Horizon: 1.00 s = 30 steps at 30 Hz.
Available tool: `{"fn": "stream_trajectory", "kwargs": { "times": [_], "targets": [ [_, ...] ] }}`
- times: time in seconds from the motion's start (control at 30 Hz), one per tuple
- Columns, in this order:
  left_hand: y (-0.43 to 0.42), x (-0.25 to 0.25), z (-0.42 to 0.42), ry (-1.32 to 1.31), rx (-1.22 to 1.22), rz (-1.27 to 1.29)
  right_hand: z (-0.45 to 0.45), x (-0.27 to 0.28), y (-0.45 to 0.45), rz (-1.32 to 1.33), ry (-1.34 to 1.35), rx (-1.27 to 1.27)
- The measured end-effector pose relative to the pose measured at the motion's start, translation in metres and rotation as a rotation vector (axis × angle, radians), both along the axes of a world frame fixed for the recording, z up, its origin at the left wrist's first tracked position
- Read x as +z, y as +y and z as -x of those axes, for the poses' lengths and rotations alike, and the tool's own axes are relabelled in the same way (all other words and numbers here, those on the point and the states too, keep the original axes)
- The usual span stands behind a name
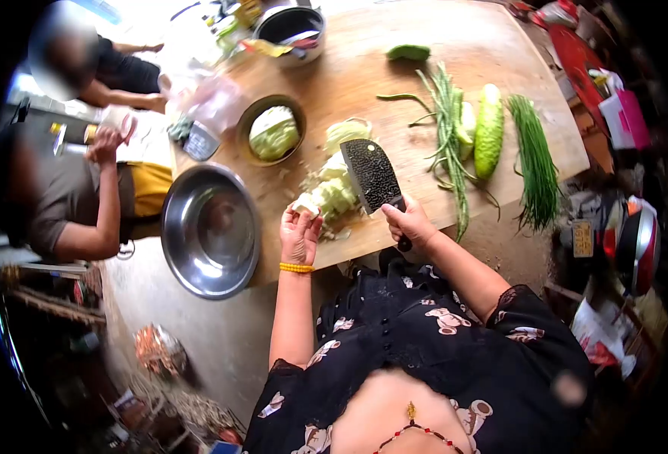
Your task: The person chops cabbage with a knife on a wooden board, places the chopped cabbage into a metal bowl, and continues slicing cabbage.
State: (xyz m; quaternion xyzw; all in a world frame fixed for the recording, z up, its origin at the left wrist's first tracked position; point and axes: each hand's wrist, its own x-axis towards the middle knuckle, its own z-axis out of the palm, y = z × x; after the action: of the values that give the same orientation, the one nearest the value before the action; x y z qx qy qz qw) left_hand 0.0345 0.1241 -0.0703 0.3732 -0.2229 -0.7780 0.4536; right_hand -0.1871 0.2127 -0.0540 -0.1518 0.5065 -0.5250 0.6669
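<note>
My right hand (411,225) is closed round the handle of a cleaver (372,175), whose broad dark blade points away over the table. In my left hand (301,236), palm up, a pale piece of cabbage (306,206) sits at the fingertips. Between the blade and my left hand lies a heap of chopped cabbage (332,194) on the wooden table (383,91). A larger cut piece of cabbage (347,134) rests just beyond it. Half a cabbage (273,133) stands in a brown bowl (244,141) to the left.
A steel basin (169,227) sits at the left table edge. Long beans (445,144), a cucumber (489,132), green chives (537,166) and a green pepper (408,52) lie right. A dark pot (322,47) stands at the back. Two people (77,189) are at the left.
</note>
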Motion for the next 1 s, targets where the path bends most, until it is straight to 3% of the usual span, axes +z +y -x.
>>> {"fn": "stream_trajectory", "kwargs": {
  "times": [0.1, 0.13, 0.2, 0.3, 0.4, 0.5, 0.63, 0.73, 0.83, 0.9, 1.0],
  "targets": [
    [-0.02, 0.011, 0.049, -0.553, -0.14, 0.247, 0.018, 0.007, 0.004, -0.012, 0.018, -0.112],
    [-0.027, 0.008, 0.068, -0.57, -0.159, 0.31, 0.026, 0.006, 0.007, -0.003, 0.021, -0.144],
    [-0.053, -0.008, 0.103, -0.974, -0.258, 0.657, 0.039, 0.003, 0.012, -0.02, 0.033, -0.219],
    [-0.089, -0.001, 0.17, -1.007, -0.378, 0.803, 0.058, 0.009, 0.021, 0.0, 0.05, -0.29],
    [-0.122, -0.009, 0.226, -1.326, -0.479, 0.954, 0.068, 0.002, 0.03, -0.028, 0.099, -0.341],
    [-0.143, -0.031, 0.265, -1.497, -0.562, 0.92, 0.073, -0.018, 0.035, -0.056, 0.141, -0.313],
    [-0.156, -0.042, 0.279, -1.583, -0.737, 0.773, 0.07, -0.037, 0.028, -0.121, 0.128, -0.249],
    [-0.173, -0.029, 0.258, -1.701, -0.773, 1.035, 0.073, -0.054, 0.019, -0.118, 0.122, -0.209],
    [-0.181, -0.026, 0.219, -1.748, -0.752, 0.983, 0.073, -0.067, 0.01, -0.096, 0.096, -0.181],
    [-0.179, -0.02, 0.193, -1.732, -1.02, 1.024, 0.069, -0.073, 0.003, -0.1, 0.082, -0.172],
    [-0.169, -0.013, 0.171, -1.643, -1.217, 1.152, 0.066, -0.078, 0.0, -0.136, 0.075, -0.13]
  ]
}}
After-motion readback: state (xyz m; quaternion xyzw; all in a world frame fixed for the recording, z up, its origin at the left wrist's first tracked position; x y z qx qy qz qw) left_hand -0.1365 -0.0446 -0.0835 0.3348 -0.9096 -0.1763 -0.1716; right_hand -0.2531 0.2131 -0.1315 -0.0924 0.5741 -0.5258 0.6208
